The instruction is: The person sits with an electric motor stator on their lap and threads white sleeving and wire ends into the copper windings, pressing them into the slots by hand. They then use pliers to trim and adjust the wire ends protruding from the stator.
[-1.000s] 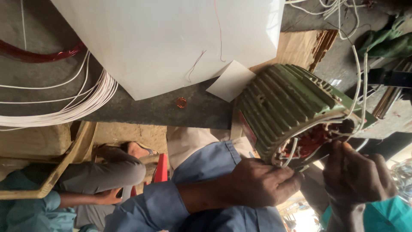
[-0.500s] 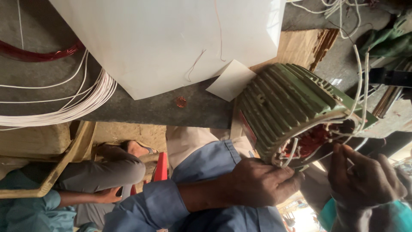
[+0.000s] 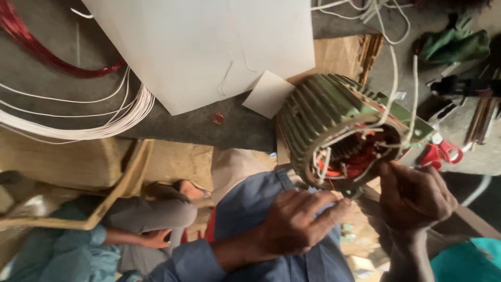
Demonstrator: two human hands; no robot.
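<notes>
So the green ribbed motor housing point(image 3: 334, 122) sat at about 2 o'clock in the view, its open end full of red copper windings point(image 3: 360, 156) and white sleeved leads point(image 3: 334, 141). The left hand point(image 3: 292, 222) was at 6 o'clock, fingers curled with the tips touching the housing's lower rim. The right hand point(image 3: 417, 196) at 4 o'clock was pinched narrow on one of the white leads by the opening, and a white sheet point(image 3: 209, 47) lay up at 12.

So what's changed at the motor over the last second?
The right hand dropped slightly from the winding wires toward the lower rim of the opening, fingers pinching a white lead. The left hand stayed at the bottom edge of the green motor housing, which did not move. The white sheet is unchanged.
</notes>
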